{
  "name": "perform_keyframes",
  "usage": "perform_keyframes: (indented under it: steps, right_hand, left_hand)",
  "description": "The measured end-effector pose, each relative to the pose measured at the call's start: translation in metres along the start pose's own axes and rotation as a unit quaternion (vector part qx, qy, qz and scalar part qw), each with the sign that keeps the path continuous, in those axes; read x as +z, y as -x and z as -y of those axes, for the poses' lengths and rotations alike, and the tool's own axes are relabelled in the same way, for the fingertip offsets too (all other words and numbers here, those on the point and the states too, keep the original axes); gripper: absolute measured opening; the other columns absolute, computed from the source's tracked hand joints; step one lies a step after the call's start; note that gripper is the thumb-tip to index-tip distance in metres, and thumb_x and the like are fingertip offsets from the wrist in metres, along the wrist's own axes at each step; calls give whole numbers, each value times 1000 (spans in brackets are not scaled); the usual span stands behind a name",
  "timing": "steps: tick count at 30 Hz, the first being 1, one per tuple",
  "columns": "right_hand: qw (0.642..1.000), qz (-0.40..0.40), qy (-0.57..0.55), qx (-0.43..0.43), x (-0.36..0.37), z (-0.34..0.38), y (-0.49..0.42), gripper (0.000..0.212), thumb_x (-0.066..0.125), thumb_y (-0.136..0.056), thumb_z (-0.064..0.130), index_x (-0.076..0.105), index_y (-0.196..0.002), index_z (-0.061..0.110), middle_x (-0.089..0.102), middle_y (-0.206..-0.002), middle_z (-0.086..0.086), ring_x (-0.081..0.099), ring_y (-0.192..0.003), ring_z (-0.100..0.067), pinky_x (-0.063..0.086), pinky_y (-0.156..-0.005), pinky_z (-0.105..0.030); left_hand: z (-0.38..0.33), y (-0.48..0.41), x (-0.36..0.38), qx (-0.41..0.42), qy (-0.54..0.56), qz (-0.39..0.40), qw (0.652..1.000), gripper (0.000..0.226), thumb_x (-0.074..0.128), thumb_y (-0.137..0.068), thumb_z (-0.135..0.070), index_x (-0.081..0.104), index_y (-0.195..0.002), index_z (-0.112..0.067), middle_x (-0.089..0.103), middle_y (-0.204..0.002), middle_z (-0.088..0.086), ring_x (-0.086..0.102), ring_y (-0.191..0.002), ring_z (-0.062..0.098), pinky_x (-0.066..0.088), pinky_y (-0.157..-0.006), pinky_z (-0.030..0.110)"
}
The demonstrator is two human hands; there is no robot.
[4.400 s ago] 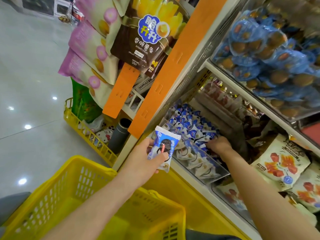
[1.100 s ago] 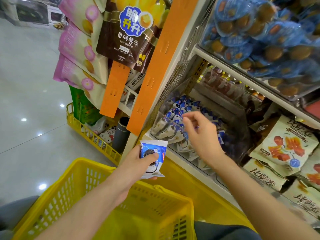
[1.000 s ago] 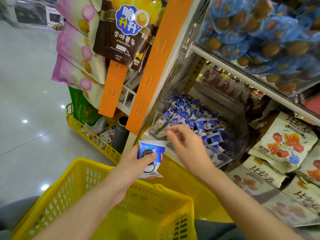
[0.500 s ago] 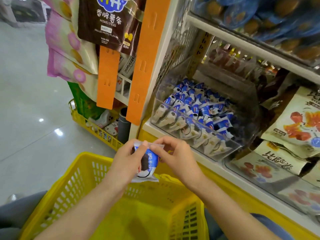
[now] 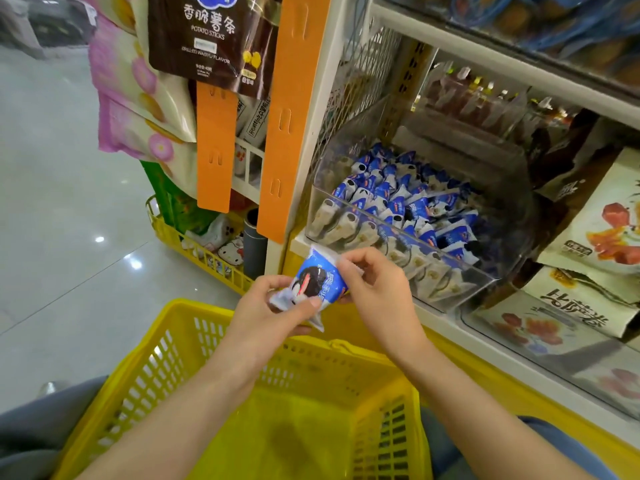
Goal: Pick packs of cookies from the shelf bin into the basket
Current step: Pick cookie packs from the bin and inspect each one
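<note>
Over the yellow basket [image 5: 145, 362], the left hand [image 5: 266, 315] grips a blue cookie pack [image 5: 313, 284] low while the right hand [image 5: 379, 292] pinches its top edge. Behind them, a clear shelf bin [image 5: 446, 271] full of packs sits on the white shelf [image 5: 450, 329], beside a glossy grey floor [image 5: 52, 237].

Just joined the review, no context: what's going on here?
A person at a snack shelf has one blue-and-white cookie pack in both hands, just above the far rim of the yellow basket. The left grip holds the pack's lower end with the thumb across its front, and the right grip pinches its upper edge. The pack is not yet in the basket. The clear shelf bin behind holds many more of the same packs.
</note>
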State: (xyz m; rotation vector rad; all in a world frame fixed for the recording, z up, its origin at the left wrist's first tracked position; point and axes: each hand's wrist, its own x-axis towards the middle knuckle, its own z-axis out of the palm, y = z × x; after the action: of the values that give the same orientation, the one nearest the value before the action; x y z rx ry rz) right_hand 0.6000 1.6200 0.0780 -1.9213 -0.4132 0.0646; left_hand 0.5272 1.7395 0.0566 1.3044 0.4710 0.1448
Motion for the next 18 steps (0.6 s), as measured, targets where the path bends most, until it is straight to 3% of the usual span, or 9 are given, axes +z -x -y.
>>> perform_keyframes:
  steps: [3, 5, 7, 9, 14, 18]
  right_hand:
    - [988, 50, -92, 118, -3, 3, -2, 8, 50, -93, 5, 52, -90, 13, 60, -84, -7, 62, -62, -6, 56, -54, -21]
    - [980, 123, -60, 147, -4, 2, 0, 12, 51, -93, 7, 47, -103, 12, 60, -83, 1, 61, -65, -4, 55, -59, -21]
    - [974, 175, -28, 138, -3, 0, 4, 20, 54, -92, 14, 44, -108, 21, 60, -86, 11, 61, -73, -4, 54, -63, -19]
    - [975, 178, -35, 126, -1, 0, 6, 23, 57, -90, 17, 45, -106, 26, 59, -90, 17, 63, -77, -2, 55, -63, -18]
    - [970, 196, -31, 142, 0, 1, 3, 25, 59, -89, 15, 48, -110, 22, 60, -98, 7, 64, -81, -10, 55, -68, -22]
    - [984, 167, 40, 54, 6, -2, 8, 39, 64, -85, 27, 47, -119, 25, 55, -108, 12, 57, -97, -4, 51, -82, -23]
  left_hand:
    - [-3, -2, -3, 62, 10, -62, 996, 22, 70, -79, -15, 62, -99, -18, 73, -87, -1, 67, -69, 2, 50, -57, 11]
    - [-5, -4, -6, 87, 20, -82, 993, 12, 66, -82, -18, 65, -94, -22, 74, -82, -7, 67, -72, 2, 51, -60, 10]
    - [-7, -4, -8, 97, 18, -84, 992, 8, 62, -85, -20, 66, -89, -25, 73, -80, -13, 67, -72, 1, 51, -59, 10]
    - [-7, -3, -9, 105, 5, -82, 991, 10, 58, -89, -22, 66, -87, -27, 73, -77, -16, 67, -71, -1, 49, -56, 8]
    - [-6, -6, -10, 123, -33, -90, 988, 23, 51, -93, -17, 66, -79, -28, 71, -68, -17, 66, -65, 0, 48, -54, 9]
    - [-4, -4, -13, 204, -181, -91, 958, 25, 54, -91, -16, 62, -71, -29, 64, -62, -13, 56, -59, 0, 43, -55, 12]
